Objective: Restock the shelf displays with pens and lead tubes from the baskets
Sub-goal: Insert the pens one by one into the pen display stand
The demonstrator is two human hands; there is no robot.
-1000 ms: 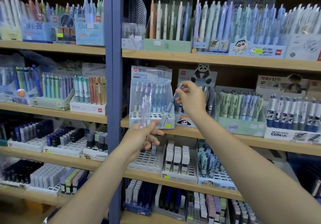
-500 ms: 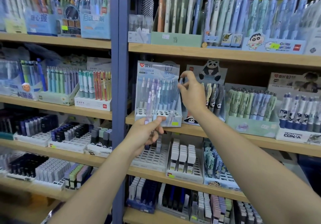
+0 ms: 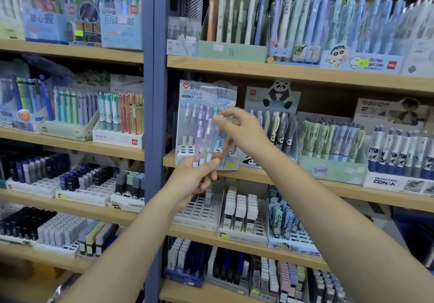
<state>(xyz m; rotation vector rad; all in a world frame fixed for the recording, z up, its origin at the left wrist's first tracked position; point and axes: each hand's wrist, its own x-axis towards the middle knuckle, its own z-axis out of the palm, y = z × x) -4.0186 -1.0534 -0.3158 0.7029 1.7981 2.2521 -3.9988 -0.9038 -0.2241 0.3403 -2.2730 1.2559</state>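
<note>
The left hand (image 3: 197, 175) grips a small bunch of pastel purple and blue mechanical pencils (image 3: 202, 147) by their lower ends, thumb curled over the front, so the pencils stand upright above the fingers, just in front of the clear plastic display stand marked 0.7 mm (image 3: 206, 124). The right hand (image 3: 242, 133) reaches in from the right — its thumb and forefinger close together at the top of the bunch, though motion blur makes it hard to tell whether they actually pinch a pencil. The stand sits at the left end of a pale wooden shelf (image 3: 305, 180), beside a panda-printed pen box (image 3: 272, 119), next to a blue metal upright (image 3: 155, 114). White slotted trays of lead tubes (image 3: 239, 211) fill the shelf below. The pencils are slim, with translucent caps.
</note>
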